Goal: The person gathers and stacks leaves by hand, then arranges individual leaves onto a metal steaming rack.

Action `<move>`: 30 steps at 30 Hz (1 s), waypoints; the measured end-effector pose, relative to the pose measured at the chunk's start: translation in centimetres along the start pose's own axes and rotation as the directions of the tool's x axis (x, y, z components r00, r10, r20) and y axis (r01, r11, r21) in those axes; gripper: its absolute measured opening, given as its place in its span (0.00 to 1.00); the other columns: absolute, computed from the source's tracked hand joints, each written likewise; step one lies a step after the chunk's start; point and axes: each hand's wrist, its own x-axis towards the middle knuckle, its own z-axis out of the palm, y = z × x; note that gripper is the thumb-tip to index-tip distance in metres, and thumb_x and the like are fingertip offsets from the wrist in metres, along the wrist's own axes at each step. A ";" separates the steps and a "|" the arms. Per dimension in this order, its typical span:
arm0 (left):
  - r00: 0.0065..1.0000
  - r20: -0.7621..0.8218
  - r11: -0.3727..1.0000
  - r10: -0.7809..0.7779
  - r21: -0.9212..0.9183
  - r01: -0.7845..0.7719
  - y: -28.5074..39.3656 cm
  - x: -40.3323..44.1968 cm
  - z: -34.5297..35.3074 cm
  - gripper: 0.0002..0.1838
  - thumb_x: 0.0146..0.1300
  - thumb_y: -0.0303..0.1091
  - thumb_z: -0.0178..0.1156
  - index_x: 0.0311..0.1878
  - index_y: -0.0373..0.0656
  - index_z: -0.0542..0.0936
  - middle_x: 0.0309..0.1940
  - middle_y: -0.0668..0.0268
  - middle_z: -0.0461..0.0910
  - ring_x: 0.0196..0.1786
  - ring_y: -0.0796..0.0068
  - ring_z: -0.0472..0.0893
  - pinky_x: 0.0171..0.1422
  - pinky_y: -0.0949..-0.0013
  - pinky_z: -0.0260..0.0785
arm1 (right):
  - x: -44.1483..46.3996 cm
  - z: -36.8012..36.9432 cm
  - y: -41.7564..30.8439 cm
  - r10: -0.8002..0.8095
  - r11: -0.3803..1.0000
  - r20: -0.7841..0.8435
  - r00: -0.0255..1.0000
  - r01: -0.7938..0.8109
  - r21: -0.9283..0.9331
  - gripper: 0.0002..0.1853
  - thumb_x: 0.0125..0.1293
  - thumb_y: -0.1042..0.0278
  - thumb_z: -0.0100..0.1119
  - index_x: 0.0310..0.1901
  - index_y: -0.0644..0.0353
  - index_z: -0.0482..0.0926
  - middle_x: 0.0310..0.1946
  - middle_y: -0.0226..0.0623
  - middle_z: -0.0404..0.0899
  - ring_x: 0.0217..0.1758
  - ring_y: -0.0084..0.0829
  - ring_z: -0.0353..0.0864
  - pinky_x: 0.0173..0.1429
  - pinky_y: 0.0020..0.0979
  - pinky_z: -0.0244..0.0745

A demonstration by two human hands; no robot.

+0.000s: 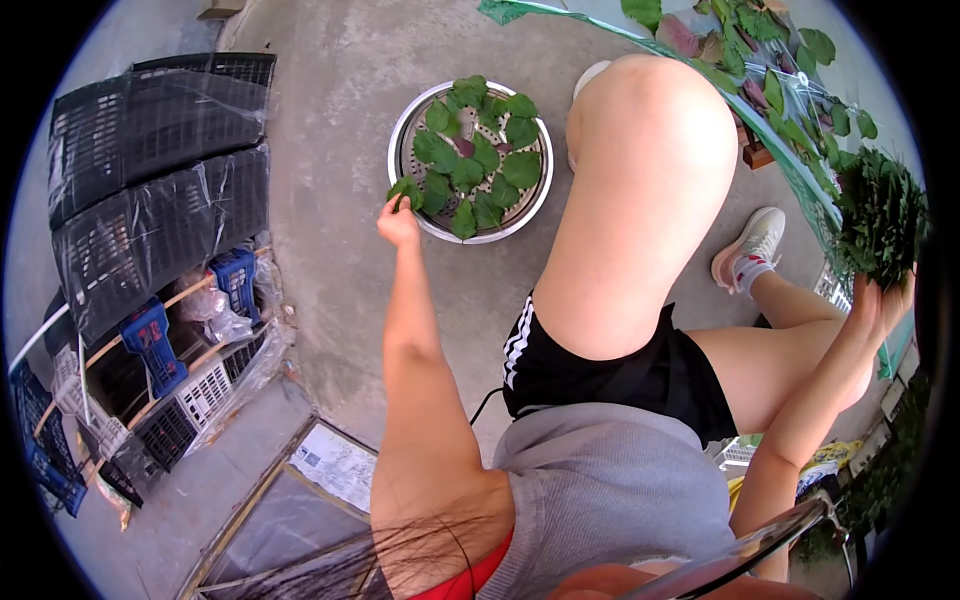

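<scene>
At the near left rim of a round metal colander [549, 170], my left hand [400, 222] pinches a green leaf [405, 190]. Inside the colander lie several broad green leaves [466, 172] with toothed edges, a few showing purple; they look like perilla. Perforated metal shows between them. Out at the far right, my right hand [882, 297] is closed around the base of a thick bunch of green leaves [880, 215]. The bunch stands upright above the fingers, beside a plastic sheet. Parts of the right fingers are hidden behind the stems.
Loose leafy stems [770, 60] lie on a clear green-edged plastic sheet [600, 28] at the upper right. Black plastic crates [160, 140] and blue ones [150, 345] stand on the left. My bent knee [655, 110] rises between the colander and the sheet. Underneath is concrete floor [330, 200].
</scene>
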 end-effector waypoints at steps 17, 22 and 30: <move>0.871 0.418 0.615 -0.260 -0.624 0.483 8.3 -2.0 3.4 0.11 0.60 0.23 0.61 0.46 0.40 0.76 0.38 0.66 0.79 0.36 0.74 0.78 0.36 0.74 0.73 | 0.2 1.0 0.5 -0.038 0.998 -0.046 0.998 0.035 -0.055 0.28 0.54 0.76 0.54 0.60 0.69 0.70 0.63 0.50 0.67 0.69 0.48 0.63 0.74 0.55 0.50; 0.718 0.564 0.313 -0.407 -0.653 0.690 5.0 -0.6 3.7 0.07 0.63 0.20 0.56 0.44 0.36 0.75 0.36 0.61 0.78 0.36 0.71 0.79 0.36 0.74 0.76 | 0.0 0.7 0.2 -0.012 1.000 -0.049 0.999 0.011 -0.018 0.28 0.54 0.75 0.55 0.59 0.68 0.71 0.62 0.49 0.69 0.68 0.48 0.64 0.74 0.55 0.51; 0.742 0.576 0.628 -0.343 -0.447 0.637 3.8 -5.2 3.9 0.15 0.61 0.26 0.63 0.50 0.45 0.74 0.42 0.66 0.80 0.41 0.70 0.80 0.40 0.68 0.73 | -0.8 3.1 1.7 -0.098 0.994 -0.206 0.974 0.084 -0.075 0.25 0.56 0.75 0.56 0.58 0.68 0.72 0.62 0.49 0.70 0.67 0.48 0.65 0.73 0.55 0.52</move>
